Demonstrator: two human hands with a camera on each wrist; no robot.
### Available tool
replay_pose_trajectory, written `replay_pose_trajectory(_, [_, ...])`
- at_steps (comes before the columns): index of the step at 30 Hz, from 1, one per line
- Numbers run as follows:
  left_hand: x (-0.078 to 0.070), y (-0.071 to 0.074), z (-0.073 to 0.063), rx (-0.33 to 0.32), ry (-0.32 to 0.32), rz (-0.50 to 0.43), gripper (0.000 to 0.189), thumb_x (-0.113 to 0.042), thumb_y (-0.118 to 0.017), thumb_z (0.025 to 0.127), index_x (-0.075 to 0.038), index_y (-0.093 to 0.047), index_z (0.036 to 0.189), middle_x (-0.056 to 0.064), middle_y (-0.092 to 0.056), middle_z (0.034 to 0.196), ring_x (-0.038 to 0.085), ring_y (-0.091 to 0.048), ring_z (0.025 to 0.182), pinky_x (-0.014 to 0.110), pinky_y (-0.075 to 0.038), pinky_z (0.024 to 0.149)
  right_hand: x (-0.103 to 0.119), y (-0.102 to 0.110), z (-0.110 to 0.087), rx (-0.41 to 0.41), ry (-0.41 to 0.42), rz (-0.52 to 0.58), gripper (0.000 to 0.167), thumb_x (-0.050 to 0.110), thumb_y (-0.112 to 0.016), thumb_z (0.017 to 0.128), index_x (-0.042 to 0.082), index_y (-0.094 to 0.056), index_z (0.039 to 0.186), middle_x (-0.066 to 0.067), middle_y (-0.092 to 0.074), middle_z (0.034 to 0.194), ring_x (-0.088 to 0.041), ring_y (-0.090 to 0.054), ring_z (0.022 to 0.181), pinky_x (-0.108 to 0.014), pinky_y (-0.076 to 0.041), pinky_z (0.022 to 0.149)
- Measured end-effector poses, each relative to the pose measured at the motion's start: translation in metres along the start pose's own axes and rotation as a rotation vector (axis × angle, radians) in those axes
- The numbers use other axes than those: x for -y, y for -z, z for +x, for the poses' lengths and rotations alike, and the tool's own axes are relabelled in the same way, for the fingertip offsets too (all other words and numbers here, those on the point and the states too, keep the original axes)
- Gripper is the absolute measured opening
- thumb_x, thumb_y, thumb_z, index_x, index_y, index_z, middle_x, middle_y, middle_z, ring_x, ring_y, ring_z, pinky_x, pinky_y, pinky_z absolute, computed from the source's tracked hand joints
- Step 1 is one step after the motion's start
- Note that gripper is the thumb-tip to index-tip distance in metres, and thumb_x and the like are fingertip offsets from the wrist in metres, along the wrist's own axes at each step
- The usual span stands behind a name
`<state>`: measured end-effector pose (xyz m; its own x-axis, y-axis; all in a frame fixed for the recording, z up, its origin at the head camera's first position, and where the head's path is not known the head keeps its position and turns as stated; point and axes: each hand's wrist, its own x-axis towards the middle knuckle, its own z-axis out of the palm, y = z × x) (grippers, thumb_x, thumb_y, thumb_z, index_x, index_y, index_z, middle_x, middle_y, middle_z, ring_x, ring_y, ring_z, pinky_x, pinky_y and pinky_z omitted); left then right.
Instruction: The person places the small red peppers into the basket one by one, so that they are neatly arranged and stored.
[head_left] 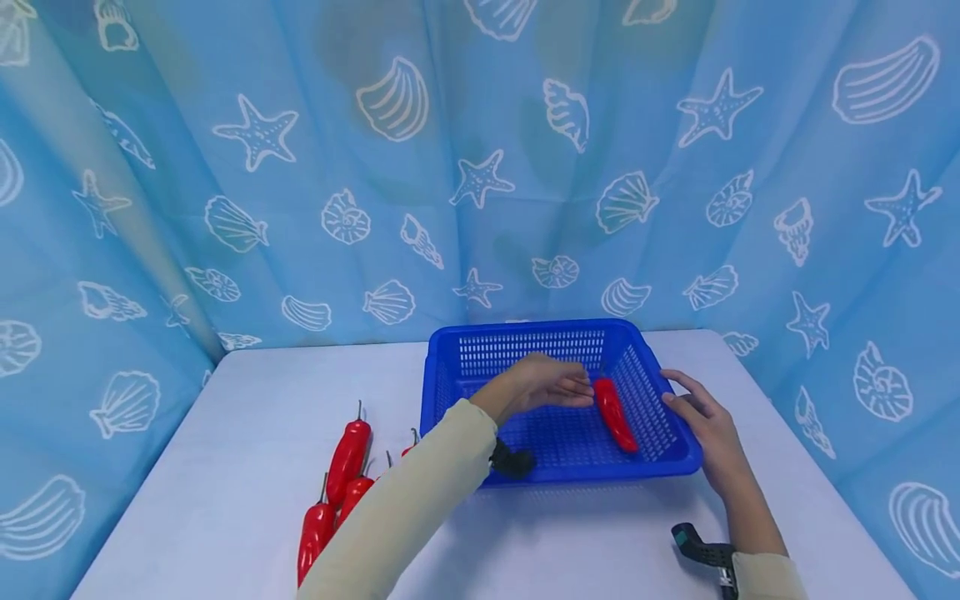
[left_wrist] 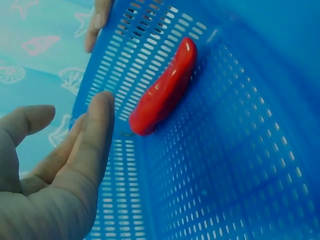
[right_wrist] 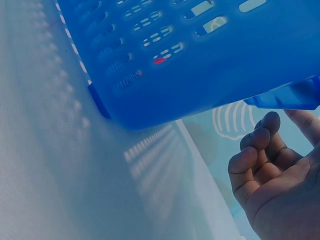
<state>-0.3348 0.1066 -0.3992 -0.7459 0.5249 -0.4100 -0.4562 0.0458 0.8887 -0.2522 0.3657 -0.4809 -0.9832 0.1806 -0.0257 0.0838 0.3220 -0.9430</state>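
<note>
A blue perforated plastic basket (head_left: 600, 471) stands at the back right of the table. Inside it one red chili pepper (head_left: 615, 415) leans along the right end. My left hand (head_left: 547, 383) hovers over the basket's interior just left of that pepper, fingers extended; in the left wrist view a gap shows between those fingers and the pepper (left_wrist: 165, 89). My right hand (head_left: 705, 425) holds the basket's right rim, its fingertips at the edge. From the right wrist view, the basket's outer wall (right_wrist: 165, 95) fills the top, and several fingers of the right hand (right_wrist: 285, 180) curl beside it.
Several red peppers (head_left: 349, 450) with stems lie on the white table (head_left: 262, 417) left of the basket, partly covered by my left sleeve (head_left: 412, 492). A blue curtain (head_left: 450, 167) printed with shells and starfish hangs behind and along both sides.
</note>
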Motion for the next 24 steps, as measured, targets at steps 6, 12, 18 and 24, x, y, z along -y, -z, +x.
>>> replay_pose_trajectory(6, [0.005, 0.010, -0.012, 0.014, -0.049, 0.007, 0.017, -0.004, -0.061, 0.096, 0.008, -0.070, 0.104, 0.024, -0.072, 0.099, 0.033, -0.073, 0.093, 0.039, -0.059, 0.084, -0.001, 0.000, -0.001, -0.006, -0.006, -0.020, 0.065, 0.060, -0.050, 0.098, 0.034, -0.035, 0.155, -0.024, -0.043, 0.146, -0.047, -0.047, 0.129, -0.054, -0.051, 0.095])
replay_pose_trajectory(12, [0.005, 0.026, -0.028, 0.039, -0.084, 0.003, 0.017, -0.005, -0.062, 0.096, 0.006, -0.071, 0.104, 0.026, -0.070, 0.107, 0.030, -0.073, 0.094, 0.039, -0.059, 0.087, 0.000, 0.001, -0.001, -0.010, 0.000, -0.011, 0.066, 0.060, -0.050, 0.098, 0.034, -0.034, 0.156, -0.025, -0.042, 0.147, -0.048, -0.047, 0.129, -0.049, -0.055, 0.092])
replay_pose_trajectory(18, [0.007, 0.042, -0.043, 0.039, -0.107, -0.004, 0.023, -0.007, -0.060, 0.098, 0.008, -0.069, 0.112, 0.023, -0.072, 0.106, 0.030, -0.072, 0.098, 0.038, -0.059, 0.086, -0.001, 0.001, -0.001, 0.000, -0.005, 0.004, 0.066, 0.060, -0.050, 0.098, 0.035, -0.033, 0.156, -0.025, -0.040, 0.151, -0.049, -0.045, 0.131, -0.046, -0.056, 0.089])
replay_pose_trajectory(24, [0.010, 0.055, -0.058, 0.048, -0.131, -0.025, 0.027, -0.009, -0.059, 0.100, 0.011, -0.066, 0.116, 0.029, -0.067, 0.115, 0.032, -0.071, 0.101, 0.044, -0.054, 0.096, -0.002, 0.000, -0.001, 0.015, -0.007, 0.009, 0.066, 0.061, -0.050, 0.097, 0.036, -0.032, 0.156, -0.024, -0.039, 0.151, -0.048, -0.044, 0.132, -0.046, -0.057, 0.089])
